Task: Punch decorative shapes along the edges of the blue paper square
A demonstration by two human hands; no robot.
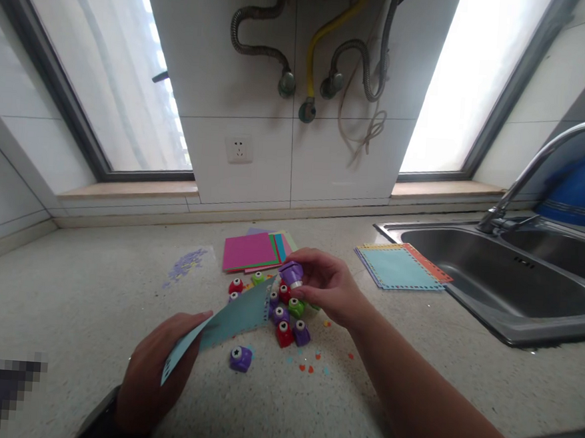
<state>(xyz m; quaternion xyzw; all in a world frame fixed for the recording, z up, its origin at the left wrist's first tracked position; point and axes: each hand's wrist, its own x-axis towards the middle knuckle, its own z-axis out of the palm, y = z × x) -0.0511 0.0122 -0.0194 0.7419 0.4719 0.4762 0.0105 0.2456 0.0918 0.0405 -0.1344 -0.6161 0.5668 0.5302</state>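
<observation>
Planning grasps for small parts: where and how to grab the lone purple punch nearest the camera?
Probably pinch the lone purple punch across its body's sides, from above and the near right. It lies apart from the clustered punches, star-marked white disc up, while the blue sheet and left hand crowd its far and left sides.

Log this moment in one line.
left hand: holds light-blue sheet | right hand: holds purple punch | counter: more punches, sheets by sink
</observation>
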